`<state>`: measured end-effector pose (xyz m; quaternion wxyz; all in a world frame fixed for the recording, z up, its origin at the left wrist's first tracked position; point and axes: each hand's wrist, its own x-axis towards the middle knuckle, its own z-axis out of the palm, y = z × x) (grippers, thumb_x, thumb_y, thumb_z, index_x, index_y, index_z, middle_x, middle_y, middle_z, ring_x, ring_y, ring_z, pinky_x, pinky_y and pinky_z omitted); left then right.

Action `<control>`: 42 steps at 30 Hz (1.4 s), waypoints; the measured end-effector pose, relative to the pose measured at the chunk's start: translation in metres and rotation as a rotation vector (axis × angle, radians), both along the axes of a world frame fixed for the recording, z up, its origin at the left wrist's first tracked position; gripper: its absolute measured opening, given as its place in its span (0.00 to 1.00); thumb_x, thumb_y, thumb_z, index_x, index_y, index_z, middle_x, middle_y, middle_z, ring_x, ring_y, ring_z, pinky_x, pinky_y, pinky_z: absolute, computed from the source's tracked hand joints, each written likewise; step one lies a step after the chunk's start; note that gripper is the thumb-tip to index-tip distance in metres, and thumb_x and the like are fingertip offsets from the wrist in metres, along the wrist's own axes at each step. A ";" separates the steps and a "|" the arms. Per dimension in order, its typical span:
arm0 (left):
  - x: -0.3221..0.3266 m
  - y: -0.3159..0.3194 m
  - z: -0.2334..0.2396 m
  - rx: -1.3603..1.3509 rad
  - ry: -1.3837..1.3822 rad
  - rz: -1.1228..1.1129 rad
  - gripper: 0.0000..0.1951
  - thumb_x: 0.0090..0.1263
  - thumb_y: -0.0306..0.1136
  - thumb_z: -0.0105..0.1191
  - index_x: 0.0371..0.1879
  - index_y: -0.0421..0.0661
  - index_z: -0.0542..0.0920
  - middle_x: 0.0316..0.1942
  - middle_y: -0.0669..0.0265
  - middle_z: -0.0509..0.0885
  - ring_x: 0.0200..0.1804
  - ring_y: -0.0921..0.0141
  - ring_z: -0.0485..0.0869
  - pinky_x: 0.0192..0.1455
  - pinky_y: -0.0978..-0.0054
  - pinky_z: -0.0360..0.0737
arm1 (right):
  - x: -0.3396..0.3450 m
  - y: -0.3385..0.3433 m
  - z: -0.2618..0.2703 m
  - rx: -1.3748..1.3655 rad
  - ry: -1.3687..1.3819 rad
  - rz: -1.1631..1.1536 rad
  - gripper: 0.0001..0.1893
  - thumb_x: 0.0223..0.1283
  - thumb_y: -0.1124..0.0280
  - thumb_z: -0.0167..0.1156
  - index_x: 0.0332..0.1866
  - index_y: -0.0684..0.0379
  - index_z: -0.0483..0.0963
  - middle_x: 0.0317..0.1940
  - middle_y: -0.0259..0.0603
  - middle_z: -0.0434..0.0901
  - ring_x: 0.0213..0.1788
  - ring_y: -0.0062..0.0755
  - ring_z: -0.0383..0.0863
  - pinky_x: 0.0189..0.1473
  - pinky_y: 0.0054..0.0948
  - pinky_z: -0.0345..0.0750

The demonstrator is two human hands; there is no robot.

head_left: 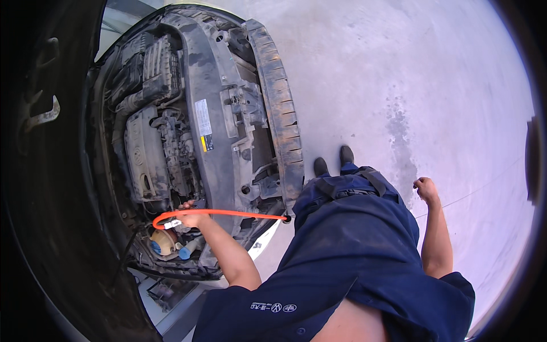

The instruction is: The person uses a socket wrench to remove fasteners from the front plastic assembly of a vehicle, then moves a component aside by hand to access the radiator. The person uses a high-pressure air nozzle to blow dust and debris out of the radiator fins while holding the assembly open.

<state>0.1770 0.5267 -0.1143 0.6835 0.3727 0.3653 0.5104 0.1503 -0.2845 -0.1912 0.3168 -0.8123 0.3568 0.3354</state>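
Observation:
My left hand (193,217) is over the engine bay, closed around the end of an orange hose (230,212) at its pale fitting (172,224). From there the hose loops back across the hand and runs right to the car's front corner, where its other end meets a dark round part. Fingers partly hide the grip. Just below that hand are a round coolant reservoir with a blue cap (161,243) and a smaller blue cap (184,253). My right hand (426,190) hangs at my side over the floor, fingers curled, with nothing visible in it.
A dusty engine cover (145,154) and an air filter housing (160,64) fill the bay. The raised hood (47,171) stands at the left, with a thin rod near it. An exposed bumper beam (277,102) runs close before my legs. The concrete floor (399,141) has a damp patch.

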 end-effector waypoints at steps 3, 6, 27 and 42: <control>-0.022 0.023 -0.004 -0.017 0.015 0.046 0.15 0.74 0.42 0.46 0.25 0.47 0.68 0.19 0.65 0.68 0.22 0.66 0.70 0.32 0.67 0.75 | -0.001 0.001 -0.008 0.037 0.015 0.021 0.15 0.52 0.64 0.56 0.31 0.67 0.81 0.17 0.43 0.77 0.17 0.32 0.76 0.24 0.34 0.75; -0.002 -0.001 0.002 0.075 0.145 0.008 0.13 0.74 0.39 0.46 0.29 0.44 0.71 0.21 0.65 0.71 0.24 0.67 0.72 0.33 0.68 0.76 | -0.008 -0.012 -0.001 0.074 0.035 -0.018 0.13 0.53 0.67 0.55 0.29 0.68 0.79 0.13 0.39 0.73 0.12 0.28 0.71 0.17 0.31 0.70; -0.060 -0.015 0.049 0.094 0.229 0.134 0.13 0.65 0.39 0.48 0.24 0.42 0.72 0.20 0.63 0.74 0.23 0.64 0.74 0.35 0.65 0.78 | 0.048 -0.014 -0.026 0.109 0.034 0.122 0.14 0.52 0.65 0.55 0.30 0.67 0.80 0.16 0.40 0.74 0.15 0.29 0.72 0.21 0.32 0.71; -0.140 0.004 0.205 0.560 0.700 -0.370 0.14 0.67 0.39 0.56 0.27 0.40 0.75 0.20 0.67 0.73 0.22 0.68 0.72 0.31 0.67 0.72 | 0.055 -0.017 -0.037 0.127 0.045 0.181 0.14 0.52 0.64 0.55 0.30 0.67 0.79 0.17 0.45 0.76 0.15 0.34 0.75 0.22 0.36 0.74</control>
